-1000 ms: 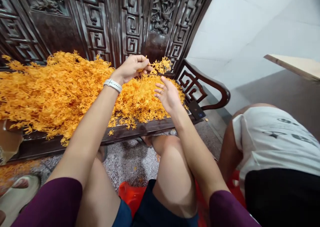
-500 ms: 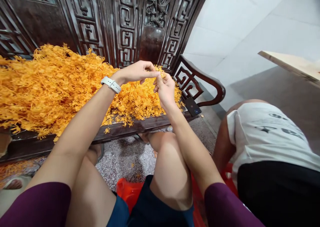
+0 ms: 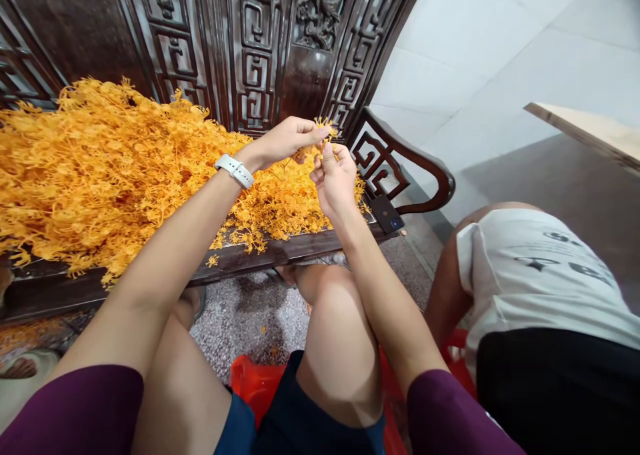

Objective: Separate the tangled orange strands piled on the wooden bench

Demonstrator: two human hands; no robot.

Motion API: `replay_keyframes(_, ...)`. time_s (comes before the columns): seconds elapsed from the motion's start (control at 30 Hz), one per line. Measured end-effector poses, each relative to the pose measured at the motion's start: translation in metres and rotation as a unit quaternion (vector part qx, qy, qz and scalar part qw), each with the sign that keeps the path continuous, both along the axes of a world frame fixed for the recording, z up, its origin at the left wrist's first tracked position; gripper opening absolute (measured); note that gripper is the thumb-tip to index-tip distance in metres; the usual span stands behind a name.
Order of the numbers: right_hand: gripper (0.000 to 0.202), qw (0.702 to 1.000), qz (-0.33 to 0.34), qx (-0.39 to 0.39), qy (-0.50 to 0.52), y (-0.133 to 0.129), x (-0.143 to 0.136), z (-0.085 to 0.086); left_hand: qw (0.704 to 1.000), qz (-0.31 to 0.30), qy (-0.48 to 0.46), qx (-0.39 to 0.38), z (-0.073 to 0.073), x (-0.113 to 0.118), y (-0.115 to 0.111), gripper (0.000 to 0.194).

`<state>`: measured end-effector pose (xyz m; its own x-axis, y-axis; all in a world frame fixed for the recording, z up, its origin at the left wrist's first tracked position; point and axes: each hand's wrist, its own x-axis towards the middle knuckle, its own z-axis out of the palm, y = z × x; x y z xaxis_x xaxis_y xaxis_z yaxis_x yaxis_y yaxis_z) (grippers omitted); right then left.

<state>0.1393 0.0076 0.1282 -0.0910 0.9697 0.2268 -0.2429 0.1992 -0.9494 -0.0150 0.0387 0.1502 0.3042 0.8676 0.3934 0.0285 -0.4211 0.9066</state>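
Observation:
A small orange spidery flower piece point(image 3: 326, 125), apparently plastic, shows at the fingertips above the right end of a bench. My left hand point(image 3: 286, 140), with a pale watch strap on its wrist, reaches in from the left and pinches it between thumb and fingers. Just below, my right hand point(image 3: 338, 178) is closed, thumb against bent fingers, gripping the lower part of the same piece. The exact contact is partly hidden by the fingers. Behind and beneath both hands spreads a big heap of like orange flower pieces point(image 3: 135, 181).
The dark carved wooden bench point(image 3: 280, 251) carries the heap; its armrest point(image 3: 443, 188) curves out at right. A phone point(image 3: 386, 213) lies near the bench's end. Close on my right sits another person in a white shirt point(image 3: 540, 268). A wooden board point(image 3: 590, 131) juts in at upper right.
My left hand has shifted slightly right and its fingertips have risen. More of the orange flower piece now shows above them. My right hand stays closed, a little farther right.

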Motion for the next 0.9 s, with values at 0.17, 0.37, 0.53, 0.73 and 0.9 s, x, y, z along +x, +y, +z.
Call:
replay_keyframes(0.17,0.038,0.998,0.010,0.043,-0.032,0.002,0.004,0.000,0.998,0.036,-0.006,0.041,-0.002,0.005,0.006,0.044)
replay_keyframes(0.37,0.007,0.896,0.281,0.249,-0.238,-0.083,-0.020,0.021,0.960,0.184,-0.200,-0.062,-0.024,-0.024,0.039,0.051)
replay_keyframes(0.53,0.016,0.762,0.562,0.251,-0.201,-0.115,-0.028,0.032,0.958,0.188,-0.191,-0.104,-0.033,-0.053,0.039,0.041)
replay_keyframes(0.73,0.028,0.990,0.135,-0.044,-0.001,-0.016,0.009,0.015,0.974,0.185,-0.126,-0.045,-0.027,-0.048,0.036,0.029)
replay_keyframes(0.9,0.016,0.946,0.052,-0.301,0.111,0.011,0.027,-0.008,0.993,0.114,-0.028,-0.027,-0.021,-0.055,0.026,0.019)
